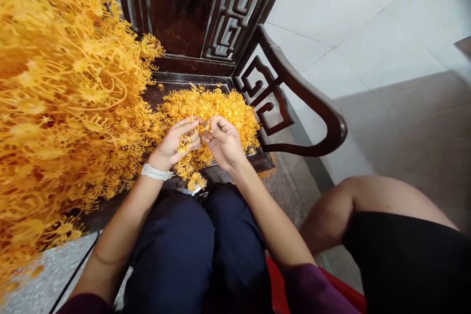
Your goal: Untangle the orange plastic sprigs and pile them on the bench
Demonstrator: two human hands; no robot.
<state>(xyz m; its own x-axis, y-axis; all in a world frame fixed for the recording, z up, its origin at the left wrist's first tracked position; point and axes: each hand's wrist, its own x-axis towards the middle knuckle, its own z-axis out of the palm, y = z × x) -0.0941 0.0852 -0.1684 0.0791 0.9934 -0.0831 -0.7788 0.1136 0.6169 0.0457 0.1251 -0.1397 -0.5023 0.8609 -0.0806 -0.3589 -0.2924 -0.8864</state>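
1. Your left hand is half closed, its fingers gripping a tuft of orange spiky sprigs.
2. Your right hand is curled too, its fingertips pinching the same tuft from the other side.
3. A pile of sprigs lies just behind your hands, on the seat of a dark carved wooden chair.
4. A much bigger mass of sprigs fills the left of your view, touching that pile.
5. A white watch circles your left wrist.

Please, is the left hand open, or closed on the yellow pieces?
Closed: the left hand curls its fingers around a small tangle of yellow branching pieces, beside the right hand.
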